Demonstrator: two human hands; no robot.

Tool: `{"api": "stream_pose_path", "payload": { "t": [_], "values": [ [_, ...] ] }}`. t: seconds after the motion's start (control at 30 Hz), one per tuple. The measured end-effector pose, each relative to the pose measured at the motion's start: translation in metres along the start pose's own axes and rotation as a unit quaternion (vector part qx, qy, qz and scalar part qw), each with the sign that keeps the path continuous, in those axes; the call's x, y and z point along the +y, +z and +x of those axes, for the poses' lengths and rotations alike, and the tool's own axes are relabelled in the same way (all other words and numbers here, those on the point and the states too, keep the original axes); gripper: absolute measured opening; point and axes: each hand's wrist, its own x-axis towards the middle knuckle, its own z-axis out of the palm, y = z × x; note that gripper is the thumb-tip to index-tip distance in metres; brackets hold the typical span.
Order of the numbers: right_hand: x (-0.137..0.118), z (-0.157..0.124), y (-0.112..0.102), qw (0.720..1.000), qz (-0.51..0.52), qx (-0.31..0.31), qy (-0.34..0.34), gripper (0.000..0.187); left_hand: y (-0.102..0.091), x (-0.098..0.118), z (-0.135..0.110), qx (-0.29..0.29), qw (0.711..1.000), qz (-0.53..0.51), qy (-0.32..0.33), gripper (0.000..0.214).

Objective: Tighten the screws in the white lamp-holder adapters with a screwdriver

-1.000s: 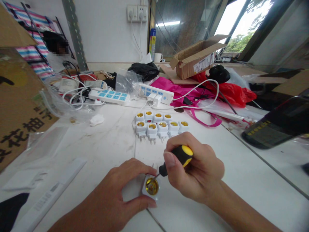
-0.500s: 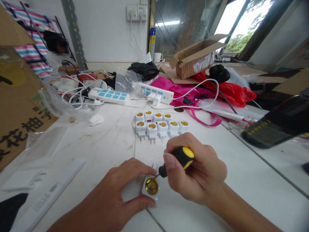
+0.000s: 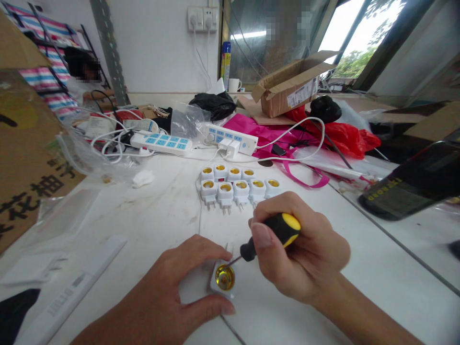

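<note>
Between the thumb and fingers of my left hand (image 3: pixel 187 282) is a white plug-in lamp socket (image 3: pixel 217 287), lying on the table with its gold-coloured threaded opening facing up. Its metal prongs point away from me. My right hand (image 3: pixel 298 254) is closed around a black and yellow screwdriver (image 3: pixel 275 235). The screwdriver's thin shaft slants down to the left, and its tip is at the upper rim of the opening. Farther back, several similar lamp sockets (image 3: pixel 241 191) stand in two rows, openings up, prongs towards me in the front row.
Two white power strips (image 3: pixel 161 142) with cables lie behind the rows, beside a pink bag (image 3: pixel 251 127). An open cardboard box (image 3: pixel 287 91) and a red plastic bag (image 3: pixel 354 139) are at the back right. A large carton (image 3: pixel 28 158) borders the left. A person sits far left.
My right hand has moved a little up and right, drawing the screwdriver's tip from deep inside the socket towards its rim. My left hand stays around the socket.
</note>
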Motion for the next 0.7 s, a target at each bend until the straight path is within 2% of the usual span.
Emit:
{"api": "stream_pose_path", "payload": {
  "t": [0.1,0.33,0.7],
  "values": [
    [0.0005,0.0018,-0.0022,1.0,0.002,0.021,0.001,0.013,-0.0004,0.0002,0.0004,0.005,1.0,-0.008,0.018,0.036],
    [-0.0008,0.0017,-0.0024,0.998,-0.002,0.068,0.01,0.015,0.0029,0.0007,0.0048,0.048,0.997,-0.035,0.038,0.009],
    [-0.0021,0.0006,-0.0004,0.996,-0.019,0.088,0.016,0.016,0.0023,-0.0045,0.0067,0.056,0.996,-0.057,0.039,0.006]
  ]
}}
